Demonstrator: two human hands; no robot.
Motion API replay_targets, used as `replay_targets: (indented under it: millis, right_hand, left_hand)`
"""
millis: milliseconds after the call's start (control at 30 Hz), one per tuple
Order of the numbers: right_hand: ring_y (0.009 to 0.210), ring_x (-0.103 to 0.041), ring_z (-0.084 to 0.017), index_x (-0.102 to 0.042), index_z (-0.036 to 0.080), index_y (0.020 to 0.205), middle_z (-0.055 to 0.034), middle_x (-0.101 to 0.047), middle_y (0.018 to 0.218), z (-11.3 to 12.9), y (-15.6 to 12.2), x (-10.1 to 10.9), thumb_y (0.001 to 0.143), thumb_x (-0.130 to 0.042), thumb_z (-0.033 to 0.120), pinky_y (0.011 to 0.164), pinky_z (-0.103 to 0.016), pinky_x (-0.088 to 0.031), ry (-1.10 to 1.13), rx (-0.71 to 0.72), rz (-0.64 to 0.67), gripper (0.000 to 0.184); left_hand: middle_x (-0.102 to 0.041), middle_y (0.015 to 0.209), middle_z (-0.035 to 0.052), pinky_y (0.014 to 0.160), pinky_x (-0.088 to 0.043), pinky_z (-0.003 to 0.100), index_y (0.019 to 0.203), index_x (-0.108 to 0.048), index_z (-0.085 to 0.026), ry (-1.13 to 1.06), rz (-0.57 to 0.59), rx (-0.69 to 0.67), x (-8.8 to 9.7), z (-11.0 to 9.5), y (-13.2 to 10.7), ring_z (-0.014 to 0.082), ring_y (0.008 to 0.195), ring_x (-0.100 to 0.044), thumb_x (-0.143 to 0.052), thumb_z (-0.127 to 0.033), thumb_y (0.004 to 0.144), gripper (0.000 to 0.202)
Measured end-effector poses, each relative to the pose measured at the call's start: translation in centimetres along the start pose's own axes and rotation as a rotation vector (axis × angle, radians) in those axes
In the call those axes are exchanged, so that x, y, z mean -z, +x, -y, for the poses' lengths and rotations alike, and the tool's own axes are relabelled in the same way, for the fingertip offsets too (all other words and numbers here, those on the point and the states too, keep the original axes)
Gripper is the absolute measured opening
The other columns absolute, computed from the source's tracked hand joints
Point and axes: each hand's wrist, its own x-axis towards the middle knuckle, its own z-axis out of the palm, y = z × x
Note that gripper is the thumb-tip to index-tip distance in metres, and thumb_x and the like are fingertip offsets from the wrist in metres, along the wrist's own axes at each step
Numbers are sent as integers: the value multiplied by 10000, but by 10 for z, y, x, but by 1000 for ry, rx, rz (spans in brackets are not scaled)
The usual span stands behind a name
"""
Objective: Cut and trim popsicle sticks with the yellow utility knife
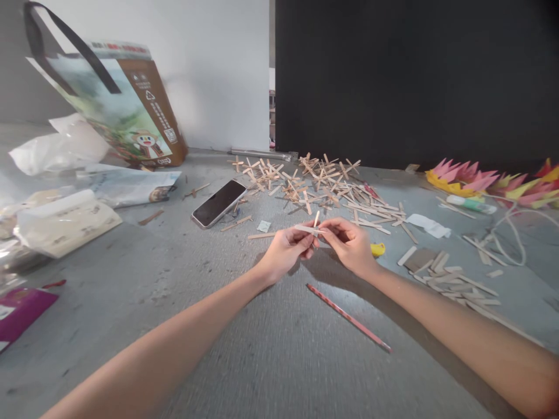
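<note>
Two small wooden craft sticks, crossed over each other, are held up between my hands above the grey table. The fingers and thumb of my left hand are closed round one end of them. My right hand pinches the other end between thumb and fingertips. Where the sticks meet is partly covered by the fingers. Just beyond my hands lies a heap of crossed sticks joined in star-like shapes. A red patterned pencil rests on the table nearer to me.
A phone lies left of the heap. Loose sticks, a glue stick and a yellow object are to the right. Pink and yellow paper crowns stand farther back. At left are plastic packets and a carrier bag.
</note>
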Motion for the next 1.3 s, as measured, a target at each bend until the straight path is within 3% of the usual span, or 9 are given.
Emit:
replay_targets:
  millis: [167, 367, 533, 833, 1300]
  right_hand:
    - [580, -551, -133, -706, 204, 977, -7, -650, 711, -2, 0, 0, 958, -682, 495, 527, -254, -430, 26, -49, -4, 293]
    - [567, -551, -132, -699, 207, 1002, 8, -632, 680, -2, 0, -2, 967, -675, 478, 528, -256, -441, 88, -78, 53, 275]
    - [520, -532, -125, -688, 207, 999, 28, -599, 617, 1, -2, -5, 974, -671, 457, 493, -250, -417, 96, -81, 54, 251]
    - [535, -558, -118, -690, 218, 1034, 27, -611, 653, 3, -8, -8, 979, -675, 405, 494, -247, -433, 108, -50, 109, 195]
    - [489, -463, -106, -733, 218, 1025, 28, -564, 628, 9, -11, -11, 959, -685, 470, 450, -257, -368, 141, -123, 72, 264]
  left_hand:
    - [-662, 843, 20, 613, -441, 260, 1302, -600, -150, 21, 47, -1, 1, 1, 0, 109, 631, -611, -753, -386, 903, 489]
    - [-688, 840, 39, 574, -437, 257, 1155, -619, -144, 24, 30, 27, -2, 2, 0, 116, 588, -631, -659, -435, 952, 357]
    - [-652, 784, 25, 536, -379, 233, 1073, -626, -133, 99, -25, 1, -5, 2, -1, 87, 550, -569, -615, -512, 971, 393]
    - [-384, 667, -74, 515, -303, 216, 1023, -573, -162, 87, -80, -95, -8, 9, 0, 77, 547, -365, -620, -568, 956, 415]
    - [-345, 638, -78, 533, -246, 224, 991, -571, -169, 93, -92, -86, -9, 8, 0, 83, 553, -295, -604, -592, 959, 425]
